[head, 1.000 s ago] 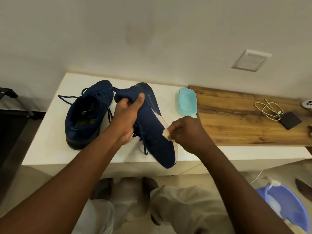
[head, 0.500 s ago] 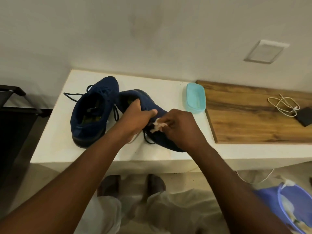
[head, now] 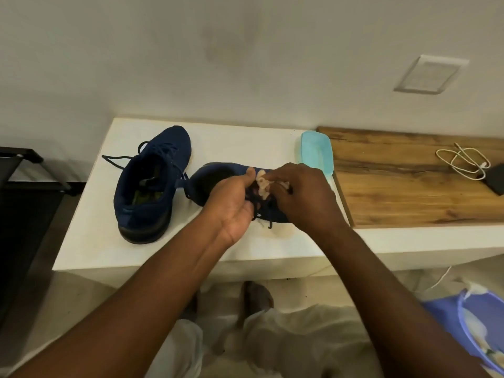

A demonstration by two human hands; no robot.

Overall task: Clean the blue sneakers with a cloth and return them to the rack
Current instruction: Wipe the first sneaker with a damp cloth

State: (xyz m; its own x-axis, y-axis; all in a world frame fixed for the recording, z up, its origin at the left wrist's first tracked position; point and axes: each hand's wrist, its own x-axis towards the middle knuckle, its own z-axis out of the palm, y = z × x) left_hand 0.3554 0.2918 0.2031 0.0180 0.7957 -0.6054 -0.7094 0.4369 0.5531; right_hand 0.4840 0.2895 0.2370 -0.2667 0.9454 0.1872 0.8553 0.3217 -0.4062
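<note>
Centre of frame: the left hand [head: 231, 205] grips a dark blue fabric sneaker [head: 215, 178] at its lace part, fingers curled under, thumb on top. The right hand [head: 302, 197], close beside the left one, pinches a small crumpled white cloth [head: 263, 184] and holds it on top of this shoe. The shoe is at the middle of the white table [head: 90, 241]. The other dark blue lace-up sneaker [head: 152, 184] stands upright to the left, apart from both hands. Right of centre: a pale teal plastic box [head: 317, 151] beside a brown wooden board [head: 409, 186] w/ a coiled white cable [head: 463, 162] on it. Lower right corner: a purple plastic basin [head: 480, 336].
</note>
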